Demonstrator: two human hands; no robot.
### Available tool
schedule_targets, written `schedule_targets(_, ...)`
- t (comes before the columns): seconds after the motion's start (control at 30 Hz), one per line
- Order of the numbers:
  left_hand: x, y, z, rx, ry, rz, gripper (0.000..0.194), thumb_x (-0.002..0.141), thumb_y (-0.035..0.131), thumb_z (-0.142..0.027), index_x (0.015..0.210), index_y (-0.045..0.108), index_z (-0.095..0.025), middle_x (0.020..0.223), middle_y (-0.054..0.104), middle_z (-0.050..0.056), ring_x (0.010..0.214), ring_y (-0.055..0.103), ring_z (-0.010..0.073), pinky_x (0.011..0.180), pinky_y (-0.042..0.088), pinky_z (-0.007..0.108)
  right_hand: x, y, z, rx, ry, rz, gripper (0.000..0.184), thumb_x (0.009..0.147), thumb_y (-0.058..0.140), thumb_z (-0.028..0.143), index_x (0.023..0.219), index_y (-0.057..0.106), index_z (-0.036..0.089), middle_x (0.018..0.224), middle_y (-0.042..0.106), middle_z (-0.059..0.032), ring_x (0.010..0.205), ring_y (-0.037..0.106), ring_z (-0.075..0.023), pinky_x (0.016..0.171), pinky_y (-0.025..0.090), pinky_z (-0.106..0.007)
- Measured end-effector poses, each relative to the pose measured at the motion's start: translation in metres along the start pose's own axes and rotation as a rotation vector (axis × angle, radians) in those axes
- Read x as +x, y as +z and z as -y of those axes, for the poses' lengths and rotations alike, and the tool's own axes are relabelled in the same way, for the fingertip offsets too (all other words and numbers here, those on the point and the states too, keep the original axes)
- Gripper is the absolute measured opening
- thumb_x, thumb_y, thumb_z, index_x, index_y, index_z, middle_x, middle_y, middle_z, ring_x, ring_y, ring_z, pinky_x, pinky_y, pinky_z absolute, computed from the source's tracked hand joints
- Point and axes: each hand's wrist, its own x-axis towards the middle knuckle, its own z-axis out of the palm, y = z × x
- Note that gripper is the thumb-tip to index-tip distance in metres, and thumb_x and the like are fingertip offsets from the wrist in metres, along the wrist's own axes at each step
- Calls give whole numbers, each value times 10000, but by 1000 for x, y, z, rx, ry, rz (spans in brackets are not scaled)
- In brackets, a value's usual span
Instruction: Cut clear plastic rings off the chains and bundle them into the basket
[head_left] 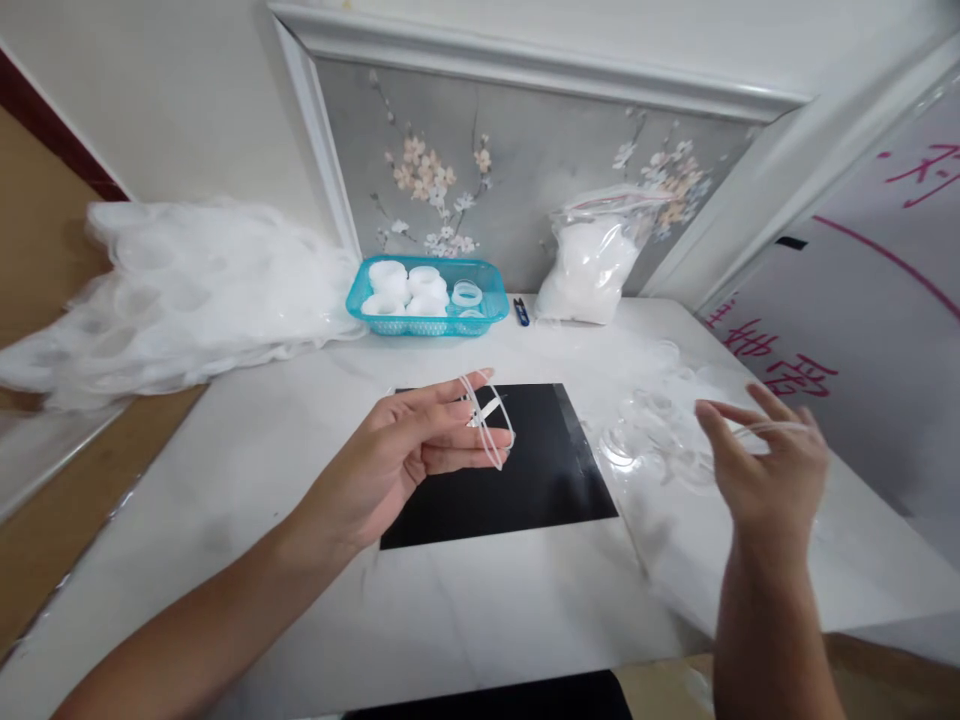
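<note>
My left hand [409,450] hovers over a black mat [517,490] on the white table [262,470], its fingers stretched and pinching a clear plastic ring-shaped piece [489,420] at the fingertips. My right hand [765,460] is raised at the right above a clear plastic blister sheet [652,430], fingers spread, with a thin clear edge of plastic across its fingertips; whether it grips that edge I cannot make out.
A turquoise basket [424,315] with white round pieces stands at the back, a small blue clipper [521,312] beside it. A bag of white pieces [589,265] leans on the wall. A heap of clear blister sheets [180,290] lies left. A lettered board [862,330] stands right.
</note>
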Motion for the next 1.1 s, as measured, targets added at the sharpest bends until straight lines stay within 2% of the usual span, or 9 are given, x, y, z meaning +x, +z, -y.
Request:
schedule_targets(0.1, -1, 0, -1, -19, 1, 5, 494, 810, 714, -313, 1267, 623, -150, 809, 764, 94, 940, 719, 258, 838, 587, 305, -10, 1, -19, -56, 0, -44, 382, 850, 548, 495, 939, 742, 178, 1157, 684, -150, 1217, 556, -362, 1131, 213, -609)
schedule_targets(0.17, -2, 1, -1, -18, -3, 12, 503, 808, 713, -302, 1277, 615, -149, 829, 765, 100, 906, 727, 254, 838, 586, 311, -20, 3, -8, 70, 64, 33, 430, 832, 585, 503, 1079, 713, 175, 1214, 662, -139, 1228, 542, -357, 1101, 272, -612)
schedule_targets(0.3, -5, 5, -2, 12, 0, 15, 486, 806, 719, -314, 1251, 632, -140, 866, 764, 112, 840, 736, 245, 830, 586, 322, -34, 7, 55, 558, 171, 486, 391, 876, 582, 463, 1206, 654, 264, 1232, 659, -81, 1171, 577, -278, 1006, 433, -491)
schedule_targets(0.4, -6, 10, -2, 54, -1, 1, 476, 790, 743, -351, 1203, 661, -130, 873, 763, 107, 844, 733, 249, 819, 586, 325, -35, 13, 104, 842, 158, 841, 306, 896, 573, 468, 1105, 700, 284, 1151, 692, -59, 1129, 594, -230, 985, 445, -402)
schedule_targets(0.5, -3, 10, -1, 104, -23, 18, 475, 778, 760, -379, 1188, 672, -156, 940, 760, 85, 862, 728, 236, 851, 570, 335, -34, 24, 137, 1039, 172, 1072, 281, 882, 598, 495, 945, 727, 253, 908, 712, -27, 907, 636, -179, 881, 474, -342)
schedule_targets(0.63, 3, 2, 0, 200, -24, 100, 333, 834, 688, -455, 973, 751, -159, 1031, 742, 84, 991, 692, 229, 928, 518, 316, -37, 43, 155, 1199, 222, 1177, 267, 819, 695, 458, 728, 695, 207, 672, 599, 20, 669, 534, -118, 731, 443, -283)
schedule_targets(0.87, 10, -14, -17, 294, 52, 76, 362, 882, 614, -471, 951, 746, -141, 954, 751, 100, 904, 710, 219, 900, 507, 324, -26, 49, 165, 1367, 330, 1287, 238, 717, 792, 385, 623, 651, 219, 714, 594, 13, 811, 558, -162, 882, 416, -345)
schedule_targets(1.0, 12, -12, -31, 581, 226, -96, 301, 806, 709, -405, 984, 717, -163, 746, 736, 46, 706, 696, 195, 780, 526, 329, -5, 41, 172, 1354, 212, 1332, 194, 709, 796, 367, 655, 690, 214, 687, 583, 11, 794, 556, -167, 863, 425, -340)
schedule_targets(1.1, 15, -5, -37, 975, 544, -116, 292, 807, 699, -313, 1080, 693, -211, 669, 679, 2, 777, 654, 191, 839, 479, 342, 9, 37, 175, 1355, 91, 1360, 158, 708, 799, 348, 768, 742, 214, 836, 633, -10, 864, 563, -166, 891, 413, -330)
